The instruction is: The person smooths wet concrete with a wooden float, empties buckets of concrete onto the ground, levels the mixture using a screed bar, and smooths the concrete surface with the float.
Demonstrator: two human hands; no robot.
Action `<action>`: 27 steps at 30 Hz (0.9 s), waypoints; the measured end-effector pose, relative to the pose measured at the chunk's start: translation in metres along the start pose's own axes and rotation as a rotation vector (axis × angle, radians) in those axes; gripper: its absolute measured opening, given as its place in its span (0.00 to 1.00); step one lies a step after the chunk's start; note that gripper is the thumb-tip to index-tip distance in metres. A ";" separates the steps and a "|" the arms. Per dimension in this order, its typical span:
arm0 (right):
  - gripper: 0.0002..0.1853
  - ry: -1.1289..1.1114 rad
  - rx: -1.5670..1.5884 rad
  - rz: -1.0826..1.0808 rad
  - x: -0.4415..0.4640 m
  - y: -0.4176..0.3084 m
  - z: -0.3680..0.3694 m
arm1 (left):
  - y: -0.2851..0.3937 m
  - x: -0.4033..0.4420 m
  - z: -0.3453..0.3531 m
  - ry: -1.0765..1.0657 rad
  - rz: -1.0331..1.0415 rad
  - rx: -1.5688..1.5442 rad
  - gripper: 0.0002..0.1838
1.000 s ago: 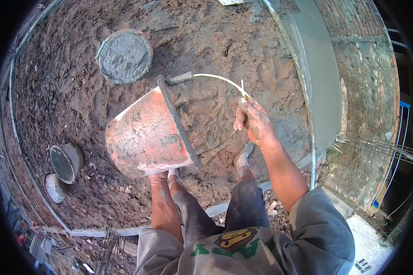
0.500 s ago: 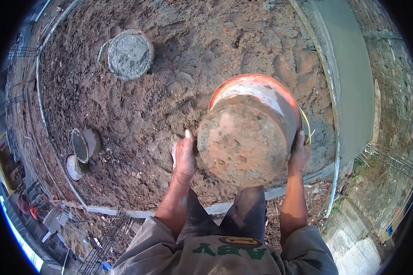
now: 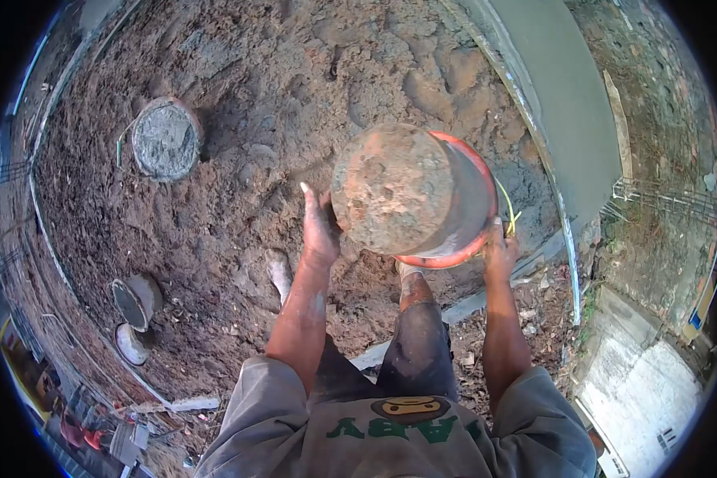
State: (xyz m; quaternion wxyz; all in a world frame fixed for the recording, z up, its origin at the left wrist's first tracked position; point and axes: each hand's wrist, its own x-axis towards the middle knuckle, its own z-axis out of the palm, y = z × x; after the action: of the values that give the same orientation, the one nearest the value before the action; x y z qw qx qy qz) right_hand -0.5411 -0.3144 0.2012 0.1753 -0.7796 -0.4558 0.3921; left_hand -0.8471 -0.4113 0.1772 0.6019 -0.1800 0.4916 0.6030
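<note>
A mud-caked bucket [image 3: 394, 191] with an orange rim is tipped on its side in front of me, its dirty base facing up toward me and its mouth turned away to the right. My right hand [image 3: 499, 253] is closed on the rim, beside a yellow handle cord [image 3: 508, 209]. Against the left edge of the base, my left hand [image 3: 320, 231] supports the bucket, thumb sticking out and its other fingers partly hidden. The inside of the bucket is out of sight.
A bucket of wet grey concrete [image 3: 167, 139] stands on the rough soil [image 3: 239, 215]. Two smaller buckets, one tilted [image 3: 137, 301] and one lower [image 3: 131, 344], sit at left. Smooth concrete [image 3: 566, 95] runs along the right behind a board edge [image 3: 526, 103]. Rebar [image 3: 669, 199] sticks out beyond.
The bucket has turned so that its orange rim faces right instead of away, and its base has swung up and left. My view has shifted, and a foot now shows below the bucket.
</note>
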 end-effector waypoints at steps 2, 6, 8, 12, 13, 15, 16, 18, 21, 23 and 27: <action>0.16 -0.149 0.322 -0.068 -0.051 -0.039 0.010 | -0.006 0.030 -0.055 -0.012 -0.059 -0.291 0.50; 0.13 -0.327 0.841 0.209 -0.077 -0.068 0.034 | -0.030 0.032 -0.114 0.147 -0.104 -0.264 0.52; 0.14 -0.519 1.027 0.347 -0.068 -0.072 0.079 | -0.045 0.035 -0.139 0.313 -0.134 -0.145 0.50; 0.11 -0.488 0.869 0.494 -0.060 -0.076 0.208 | -0.040 0.029 -0.127 0.331 -0.051 0.439 0.50; 0.16 -0.362 0.815 0.458 -0.053 -0.053 0.241 | -0.040 0.026 -0.115 0.313 -0.021 0.522 0.48; 0.20 -0.306 0.748 0.342 -0.031 -0.022 0.251 | -0.053 0.047 -0.092 0.178 0.054 0.762 0.46; 0.21 -0.356 0.671 0.326 -0.024 -0.008 0.243 | -0.064 0.055 -0.085 0.073 0.087 0.916 0.45; 0.25 -0.476 0.433 0.248 -0.010 -0.013 0.192 | -0.088 0.070 -0.077 -0.030 0.146 1.290 0.43; 0.23 -0.843 0.103 -0.083 0.034 0.006 0.120 | -0.125 0.109 -0.057 0.051 0.278 1.502 0.42; 0.21 -0.798 0.229 -0.151 0.079 0.068 0.065 | -0.128 0.134 -0.063 0.302 0.351 1.352 0.46; 0.16 -0.302 -0.322 0.371 0.191 0.250 -0.080 | -0.126 0.193 -0.101 0.609 0.323 1.838 0.49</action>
State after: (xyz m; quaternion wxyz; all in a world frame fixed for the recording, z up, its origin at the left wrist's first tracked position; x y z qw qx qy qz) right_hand -0.2830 -0.2768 0.0082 -0.0951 -0.8002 -0.3828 0.4518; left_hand -0.8118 -0.4138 -0.0722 0.2654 0.2802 0.9225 -0.0114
